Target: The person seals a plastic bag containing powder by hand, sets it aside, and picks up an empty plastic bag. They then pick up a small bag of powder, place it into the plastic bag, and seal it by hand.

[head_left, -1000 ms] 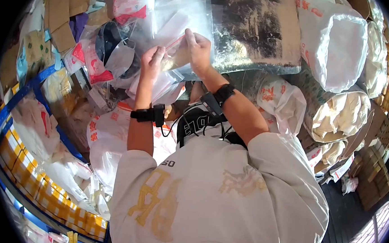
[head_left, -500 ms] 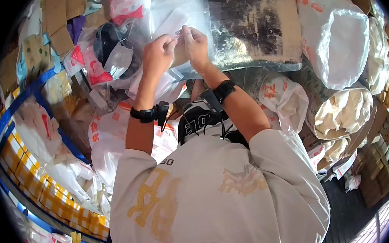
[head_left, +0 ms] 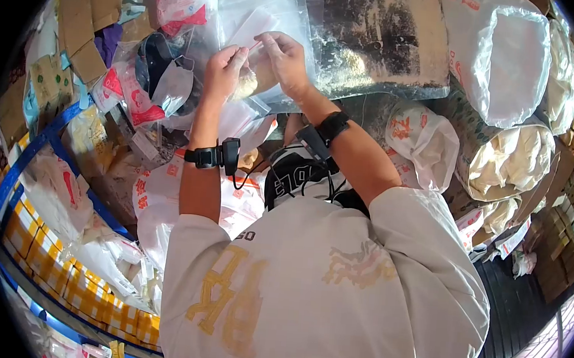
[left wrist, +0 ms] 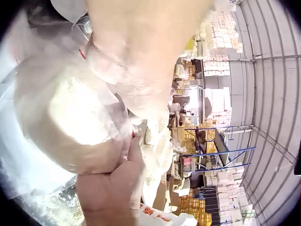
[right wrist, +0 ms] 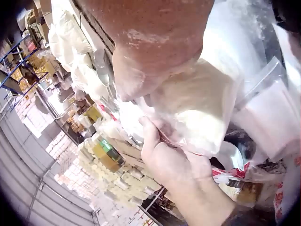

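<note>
A small clear bag with pale contents (head_left: 245, 84) hangs between the two hands, its top edge, with a red line, held at both ends. The left hand (head_left: 224, 75) pinches one end between thumb and fingers; the right hand (head_left: 287, 62) pinches the other. In the left wrist view the bag (left wrist: 70, 117) looks bright and rounded, between the left hand (left wrist: 131, 56) above and the right hand (left wrist: 113, 193) below. The right wrist view shows the bag (right wrist: 207, 113) under the right hand (right wrist: 160, 52), with the left hand (right wrist: 176, 165) at its edge. Fingertips are partly hidden.
Flat clear bags (head_left: 288, 13) lie beneath and beyond the hands, beside a dark, powder-dusted surface (head_left: 376, 39). To the right stand a lined white sack (head_left: 517, 69) and a carton of pale items (head_left: 511, 161). A blue frame (head_left: 33, 141) curves along the left.
Half a second ago the hands were close together at the bag's edge; now the left hand has moved left, and they are farther apart. Both still hold the bag.
</note>
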The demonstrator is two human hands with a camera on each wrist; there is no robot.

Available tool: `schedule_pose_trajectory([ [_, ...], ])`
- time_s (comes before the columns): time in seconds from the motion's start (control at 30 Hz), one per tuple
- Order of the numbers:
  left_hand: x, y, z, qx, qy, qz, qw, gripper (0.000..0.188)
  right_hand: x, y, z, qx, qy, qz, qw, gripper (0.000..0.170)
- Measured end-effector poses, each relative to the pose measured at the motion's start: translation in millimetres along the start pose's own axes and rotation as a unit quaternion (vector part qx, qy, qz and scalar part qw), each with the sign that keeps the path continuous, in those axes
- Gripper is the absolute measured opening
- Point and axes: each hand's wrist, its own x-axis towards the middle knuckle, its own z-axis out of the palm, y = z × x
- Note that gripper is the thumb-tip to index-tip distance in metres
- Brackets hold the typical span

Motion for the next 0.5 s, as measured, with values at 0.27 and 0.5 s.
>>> schedule_pose_trajectory([
  [0.27, -5.2, 23.1, 23.3, 0.079, 0.084, 0.037, 0.993, 0.029, 6.8, 15.9, -0.4, 0.039, 0.037, 0.007, 0.999, 0.022],
  [0.5, 4.1, 2.5, 18.9, -0.077, 0.051, -0.024, 0.995, 0.025, 8.3, 13.1, -3.7, -0.015, 0.033, 0.029, 0.999, 0.030],
])
